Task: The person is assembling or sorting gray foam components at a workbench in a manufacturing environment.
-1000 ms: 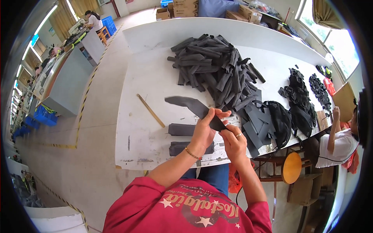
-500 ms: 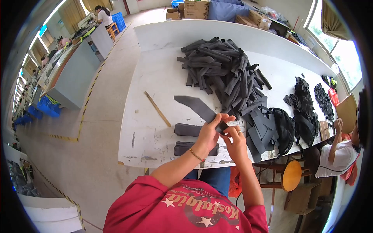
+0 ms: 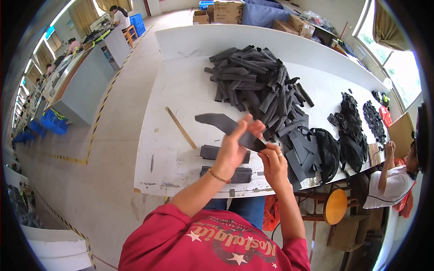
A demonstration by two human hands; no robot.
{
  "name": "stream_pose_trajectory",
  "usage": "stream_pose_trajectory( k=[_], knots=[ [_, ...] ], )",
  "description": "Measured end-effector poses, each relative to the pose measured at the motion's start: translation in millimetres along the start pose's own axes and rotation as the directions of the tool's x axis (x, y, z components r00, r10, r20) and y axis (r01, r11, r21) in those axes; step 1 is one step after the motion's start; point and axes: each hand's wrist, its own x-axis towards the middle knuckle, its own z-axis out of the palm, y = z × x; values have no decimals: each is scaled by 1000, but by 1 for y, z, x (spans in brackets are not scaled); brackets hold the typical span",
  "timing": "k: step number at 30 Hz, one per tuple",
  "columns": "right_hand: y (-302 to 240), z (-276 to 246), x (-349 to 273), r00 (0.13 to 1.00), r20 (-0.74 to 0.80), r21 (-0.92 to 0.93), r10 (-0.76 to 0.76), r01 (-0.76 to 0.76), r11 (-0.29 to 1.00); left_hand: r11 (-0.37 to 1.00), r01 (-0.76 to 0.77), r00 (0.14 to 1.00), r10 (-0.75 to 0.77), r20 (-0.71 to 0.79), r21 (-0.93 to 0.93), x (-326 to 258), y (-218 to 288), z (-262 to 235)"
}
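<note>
both hands up over the near edge of the white bench, working one long dark grey foam strip. left hand is wrapped around the strip's middle, thumb on top, fingers closed on it. right hand pinches the strip's right end between thumb and fingertips, narrow grip; ring visible on one finger. strip is held off the surface, slightly curved, its free left end sticking out toward the bench's left side, above the thin wooden stick.

stick lies diagonal on the bench, near the left edge, apart from everything else. two folded dark pieces sit flat just under the left hand, close to the near edge, one behind the other; the nearer one is partly hidden by the wrist.

big pile of dark foam strips in the bench's middle, running toward the far edge. right of the hands, a stack of black shaped parts by the near right corner. further right along the bench, two more heaps of small black pieces, close to the right edge.

another person in a white shirt sits off the bench's right end, arm raised. round orange stool below the near edge. cardboard boxes behind the far edge.
</note>
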Motion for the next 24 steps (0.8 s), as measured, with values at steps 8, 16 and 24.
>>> stream_pose_trajectory(
  k=[8,16,24],
  knots=[
    [-16,-21,18,979,-72,-40,-192,190,981,989,-121,990,127,65,-90,-5,0,18],
    [-11,-18,12,980,-97,-59,-175,170,984,976,-210,969,215,124,-56,-17,-11,24],
    [-18,-17,18,978,-106,-6,-178,178,984,933,-93,993,113,40,-348,-11,-24,7]
  ],
)
